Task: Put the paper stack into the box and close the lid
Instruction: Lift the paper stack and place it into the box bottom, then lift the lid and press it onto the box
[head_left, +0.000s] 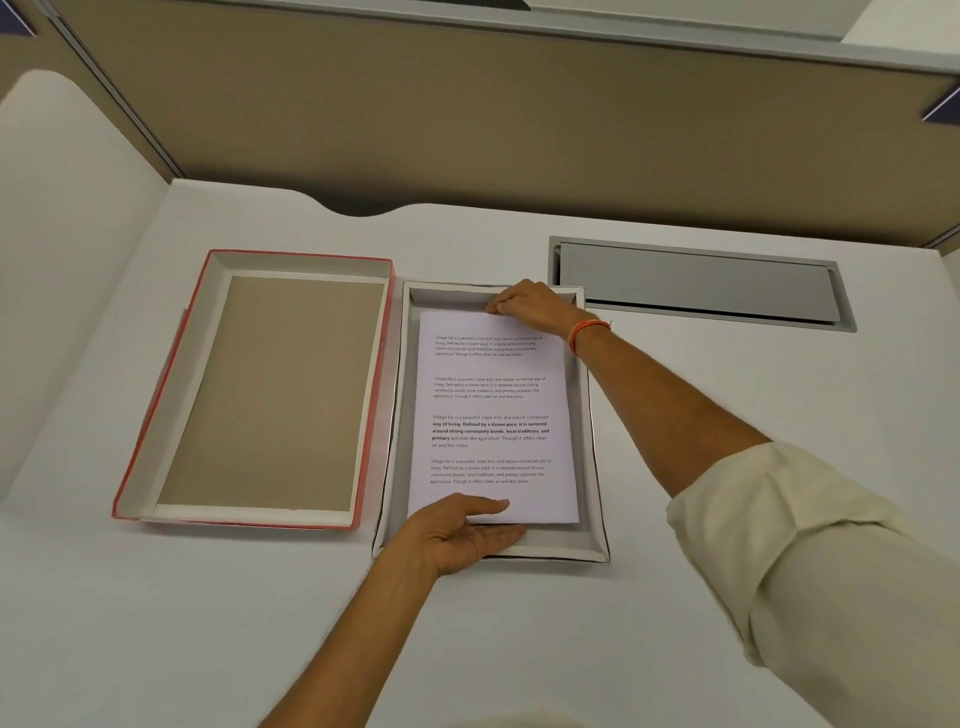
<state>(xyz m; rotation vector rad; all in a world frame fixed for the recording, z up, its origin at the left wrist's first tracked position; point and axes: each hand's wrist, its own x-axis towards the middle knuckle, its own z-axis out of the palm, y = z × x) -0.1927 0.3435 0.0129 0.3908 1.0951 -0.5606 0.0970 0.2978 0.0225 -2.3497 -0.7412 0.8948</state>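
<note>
A stack of white printed paper (493, 410) lies inside the shallow grey box (589, 415) at the middle of the white desk. My left hand (462, 535) grips the near edge of the stack, thumb on top and fingers underneath. At the far edge, my right hand (530, 304) pinches the stack, an orange band on its wrist. The lid (260, 389), red outside and brown inside, lies upside down to the left of the box, touching its side.
A grey cable hatch (696, 283) is set into the desk at the back right. A beige partition (519, 140) runs along the desk's far edge, and a white panel (62, 234) stands at the left.
</note>
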